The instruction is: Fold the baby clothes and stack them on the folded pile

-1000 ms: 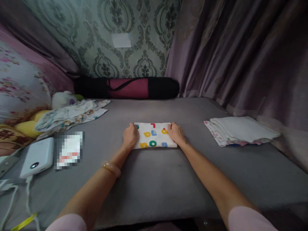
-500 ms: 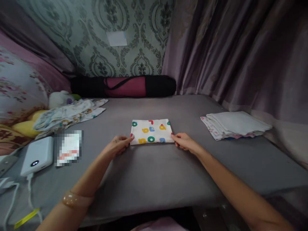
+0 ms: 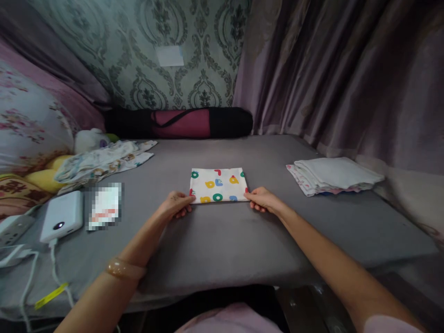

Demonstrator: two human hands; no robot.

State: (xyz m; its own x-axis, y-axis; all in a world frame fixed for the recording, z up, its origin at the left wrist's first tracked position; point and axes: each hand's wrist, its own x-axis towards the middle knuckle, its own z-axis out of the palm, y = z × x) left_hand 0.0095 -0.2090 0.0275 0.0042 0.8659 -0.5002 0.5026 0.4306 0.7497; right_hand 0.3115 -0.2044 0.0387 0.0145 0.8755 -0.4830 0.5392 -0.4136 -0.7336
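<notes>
Nearest, at the bottom, is pink clothing (image 3: pixel 231 320), just short of the near edge of the grey-covered counter (image 3: pixel 215 249). By the near left corner, a white cable (image 3: pixel 53 268) with a yellow tag (image 3: pixel 51 296) runs up to a white power bank (image 3: pixel 63 216); a power strip (image 3: pixel 15 230) sits at the left edge, and a pixelated item (image 3: pixel 104 206) lies just right of the power bank. A pale bracelet (image 3: pixel 125 269) circles the left forearm.

Farther in, the left hand (image 3: pixel 177 203) and right hand (image 3: pixel 265 200) stand apart from each other, each pinching one near corner of a folded letter-print cloth (image 3: pixel 220 187), thumb on top, the other fingers bent below. The cloth lies around the middle of the counter, between the hands and stretching beyond them, its long axis running left to right, roughly parallel to the near edge. Neither hand is clearly nearer to it: the left has the near left corner, the right the near right. Whether its near side is lifted at all, I cannot tell.

Toward the right edge, well apart from the right hand, is a stack of folded cloths (image 3: pixel 340 175), white on top. Across at the left edge, loose printed garments (image 3: pixel 104 160) lie against plush toys (image 3: pixel 46 179). Along the far edge stretches a long black-and-maroon bag (image 3: pixel 182 124), with patterned wallpaper (image 3: pixel 204 55) behind it and a purplish curtain (image 3: pixel 294 69) to the right.
</notes>
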